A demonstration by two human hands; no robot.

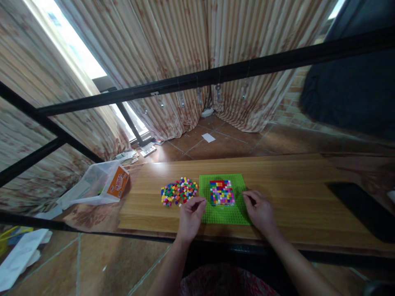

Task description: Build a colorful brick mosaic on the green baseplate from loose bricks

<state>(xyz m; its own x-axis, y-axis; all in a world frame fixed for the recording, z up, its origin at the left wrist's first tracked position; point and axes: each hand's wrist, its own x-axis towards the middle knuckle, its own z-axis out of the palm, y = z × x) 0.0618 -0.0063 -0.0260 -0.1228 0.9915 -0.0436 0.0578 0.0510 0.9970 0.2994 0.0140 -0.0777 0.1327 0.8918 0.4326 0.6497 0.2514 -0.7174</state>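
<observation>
A green studded baseplate (212, 216) lies on the wooden board, and a square block of small multicoloured bricks (222, 192) is built up on it. My left hand (193, 211) is at the plate's left edge, thumb and fingers pinched together; whatever they hold, if anything, is too small to make out. At the right edge of the plate, my right hand (259, 209) is likewise curled with fingertips closed, and its contents are hidden. A loose pile of coloured bricks (179, 191) is spread just beyond my left hand.
On the left stands a clear plastic bin (98, 201) with an orange label. A black flat object (364, 209) lies at the board's right end. A black metal bar (185, 82) crosses beyond the wooden board (148, 213). Curtains hang behind, and papers lie on the tiled floor.
</observation>
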